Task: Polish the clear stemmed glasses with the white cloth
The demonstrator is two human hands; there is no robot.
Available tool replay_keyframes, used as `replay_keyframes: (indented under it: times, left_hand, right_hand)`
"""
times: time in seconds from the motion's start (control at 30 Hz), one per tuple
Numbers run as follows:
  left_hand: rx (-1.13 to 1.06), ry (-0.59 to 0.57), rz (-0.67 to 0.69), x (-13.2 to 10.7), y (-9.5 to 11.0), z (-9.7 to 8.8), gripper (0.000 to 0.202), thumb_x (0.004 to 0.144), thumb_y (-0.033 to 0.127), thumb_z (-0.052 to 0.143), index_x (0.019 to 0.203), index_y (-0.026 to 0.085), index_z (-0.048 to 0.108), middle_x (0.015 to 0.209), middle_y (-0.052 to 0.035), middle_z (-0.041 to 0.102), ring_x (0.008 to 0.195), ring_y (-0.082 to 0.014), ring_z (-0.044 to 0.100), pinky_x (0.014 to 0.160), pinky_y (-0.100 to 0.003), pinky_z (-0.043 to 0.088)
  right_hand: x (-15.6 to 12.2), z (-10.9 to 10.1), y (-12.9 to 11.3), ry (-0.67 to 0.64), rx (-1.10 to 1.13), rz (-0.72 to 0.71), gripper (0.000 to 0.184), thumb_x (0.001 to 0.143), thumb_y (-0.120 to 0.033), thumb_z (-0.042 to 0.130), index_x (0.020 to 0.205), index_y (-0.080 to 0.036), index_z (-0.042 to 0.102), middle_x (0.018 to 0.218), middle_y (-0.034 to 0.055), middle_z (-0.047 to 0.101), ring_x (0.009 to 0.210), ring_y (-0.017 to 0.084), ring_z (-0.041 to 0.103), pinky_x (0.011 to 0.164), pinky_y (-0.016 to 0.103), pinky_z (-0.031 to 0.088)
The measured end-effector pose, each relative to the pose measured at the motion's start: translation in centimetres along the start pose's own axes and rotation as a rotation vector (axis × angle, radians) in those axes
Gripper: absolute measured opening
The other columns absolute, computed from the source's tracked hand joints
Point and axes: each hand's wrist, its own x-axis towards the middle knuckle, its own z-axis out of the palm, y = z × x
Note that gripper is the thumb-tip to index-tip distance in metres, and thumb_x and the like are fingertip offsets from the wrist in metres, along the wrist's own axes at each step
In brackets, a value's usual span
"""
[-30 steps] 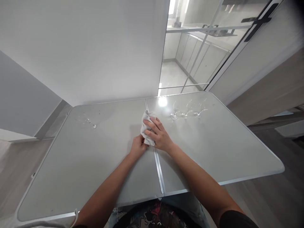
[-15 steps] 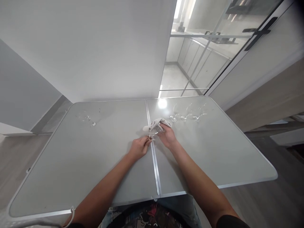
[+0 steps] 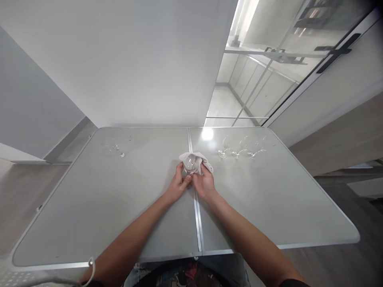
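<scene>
A clear stemmed wine glass (image 3: 190, 162) is held over the middle of the table, its bowl pointing away from me. My left hand (image 3: 177, 185) is closed around its lower part, thumb at the stem. Behind and to the right of the bowl lies a bunched white cloth (image 3: 206, 160). My right hand (image 3: 204, 184) grips that cloth against the glass, its fingertips partly hidden by it. The glass's foot is largely covered by my hands.
Three clear stemmed glasses, including the nearest one (image 3: 222, 154), stand in a row at the back right of the grey table (image 3: 119, 215). Other clear glassware (image 3: 115, 148) is at the back left, hard to make out. A metal seam (image 3: 198, 223) crosses the table's middle.
My left hand has shifted from the glass's foot end up toward its bowl. The glass now points away from me, with the cloth behind it. The view has tilted slightly.
</scene>
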Motion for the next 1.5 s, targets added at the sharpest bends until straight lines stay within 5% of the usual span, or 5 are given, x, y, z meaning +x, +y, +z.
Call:
replay_keyframes:
  times: [0.57,0.77,1.03,1.3,1.5]
  left_hand:
    - [-0.560,0.256,-0.085,0.4,1.4,0.0,0.068,0.093,0.066,0.045,0.154,0.043,0.024,0.157,-0.0032,0.039,0.130,-0.0230,0.053,0.096,-0.036,0.052]
    - [-0.538,0.269,-0.045,0.8,1.8,-0.4,0.064,0.091,0.072,0.041,0.149,0.044,0.036,0.162,0.0003,0.030,0.140,-0.0254,0.044,0.106,-0.041,0.047]
    - [-0.311,0.242,0.018,0.6,1.7,-0.6,0.058,0.091,0.057,0.057,0.142,0.029,0.049,0.159,-0.0054,0.036,0.146,-0.0271,0.034,0.115,-0.039,0.038]
    - [-0.533,0.079,-0.033,1.0,3.1,-2.2,0.058,0.093,0.056,0.052,0.142,0.024,0.048,0.145,-0.0146,0.053,0.127,-0.0292,0.057,0.105,-0.046,0.047]
    - [-0.521,0.029,-0.097,0.9,2.8,-1.6,0.063,0.090,0.054,0.061,0.141,0.020,0.049,0.136,-0.0174,0.061,0.121,-0.0319,0.061,0.100,-0.047,0.050]
  right_hand:
    - [-1.3,0.0,-0.6,-0.526,-1.062,-0.478,0.022,0.086,-0.043,0.061,0.094,-0.022,0.059,0.099,0.0082,0.052,0.095,0.025,0.048,0.090,0.039,0.043]
    - [-1.6,0.4,-0.6,-0.543,-0.823,-0.275,0.039,0.101,-0.050,0.032,0.103,-0.022,0.058,0.107,0.0078,0.055,0.103,0.022,0.053,0.094,0.036,0.042]
    - [-0.9,-0.3,0.5,-0.209,-0.680,-0.132,0.047,0.079,-0.043,0.075,0.114,-0.024,0.048,0.087,-0.0018,0.063,0.076,0.015,0.058,0.069,0.027,0.047]
    - [-0.6,-0.8,-1.3,-0.337,-0.266,0.393,0.042,0.079,-0.051,0.076,0.100,-0.016,0.066,0.086,0.0053,0.066,0.072,0.016,0.061,0.066,0.029,0.052]
    - [-0.8,-0.7,-1.0,-0.422,-0.417,0.323,0.041,0.078,-0.052,0.076,0.096,-0.017,0.066,0.083,0.0037,0.066,0.074,0.017,0.062,0.069,0.030,0.050]
